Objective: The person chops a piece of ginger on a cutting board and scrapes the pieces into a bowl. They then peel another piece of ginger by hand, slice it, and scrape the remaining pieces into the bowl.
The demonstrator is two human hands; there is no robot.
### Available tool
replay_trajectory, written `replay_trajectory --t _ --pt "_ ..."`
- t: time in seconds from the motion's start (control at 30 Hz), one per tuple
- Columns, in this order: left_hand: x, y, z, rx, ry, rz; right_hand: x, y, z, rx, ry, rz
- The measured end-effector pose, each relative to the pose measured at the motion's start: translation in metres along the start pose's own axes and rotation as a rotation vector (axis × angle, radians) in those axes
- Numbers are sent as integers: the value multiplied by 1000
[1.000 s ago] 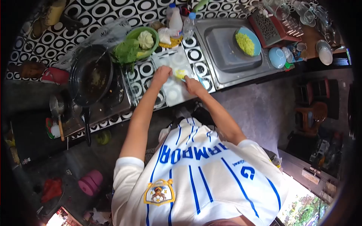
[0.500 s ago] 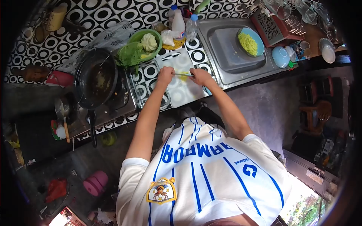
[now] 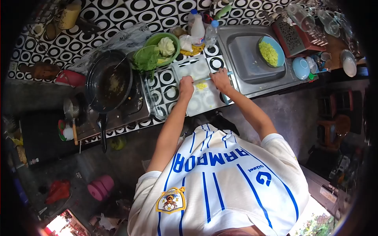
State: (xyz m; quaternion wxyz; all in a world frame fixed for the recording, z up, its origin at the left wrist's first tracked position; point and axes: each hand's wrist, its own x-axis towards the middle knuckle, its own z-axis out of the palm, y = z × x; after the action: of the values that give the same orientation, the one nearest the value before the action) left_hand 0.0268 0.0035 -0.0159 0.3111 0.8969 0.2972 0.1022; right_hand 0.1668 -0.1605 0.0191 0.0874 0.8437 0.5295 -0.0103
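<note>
My left hand [image 3: 186,87] is closed at one end of a knife [image 3: 203,81], and my right hand [image 3: 221,80] is wrapped around its other end. A light blue end, apparently the handle, pokes out past the right hand. The blade lies level over a pale cutting board [image 3: 199,105]. Just on my side of the blade sits a small heap of chopped yellow bits [image 3: 201,86]. To the left of the board's far end, a green basin [image 3: 175,56] holds a cabbage [image 3: 166,46] and leafy greens [image 3: 146,59].
A dark frying pan [image 3: 109,84] rests on the stove at the left. On the right, a blue bowl of chopped yellow-green pieces [image 3: 269,53] stands on a grey tub [image 3: 252,65] over the steel sink. Bottles [image 3: 197,31] stand behind the board.
The whole view has shifted, so things sit further right. The yellow bits now show more fully on my side of the blade. The blue end beyond my right hand has become visible.
</note>
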Motion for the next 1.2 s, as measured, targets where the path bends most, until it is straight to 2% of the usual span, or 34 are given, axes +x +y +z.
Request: replay_trajectory --t 0.07,0.17,0.2,0.27,0.33,0.4,0.47,0.5,0.6,0.7,0.83,0.97,1.07,1.13,1.2 --pt "3 -6 0 -73 -36 23 4 7 5 29 21 -41" --pt "-5 17 -32 -101 -95 55 -1 9 15 143 -56 -9" --pt "0 18 -33 -79 -74 78 -2 10 18 205 -9 -14" --pt "11 22 -34 -39 -34 123 2 15 25 305 -62 24" --pt "24 26 -43 -26 -94 187 4 17 18 420 -105 83" --pt "38 13 -42 -60 -128 241 14 22 9 397 -151 70" --pt "35 5 -39 -94 -167 99 21 16 -18 310 -210 43" --pt "36 3 -37 -110 -181 30 26 18 -16 325 -200 33" --pt "50 -14 -25 -11 -208 82 33 20 -9 354 -159 -8" --pt "50 -16 -31 1 -205 88 23 16 -42 331 -35 -83" --pt "39 2 -43 0 -166 31 34 13 -59 307 -6 -148" --pt "41 1 -34 116 -168 71 32 15 -40 303 53 -114" --pt "46 -3 -24 184 -203 95 24 12 -30 334 -45 -57" --pt "50 -6 -23 193 -218 66 21 4 -36 367 -24 -21" --pt "52 -9 -23 193 -241 136 10 -1 -30 395 -45 -3"
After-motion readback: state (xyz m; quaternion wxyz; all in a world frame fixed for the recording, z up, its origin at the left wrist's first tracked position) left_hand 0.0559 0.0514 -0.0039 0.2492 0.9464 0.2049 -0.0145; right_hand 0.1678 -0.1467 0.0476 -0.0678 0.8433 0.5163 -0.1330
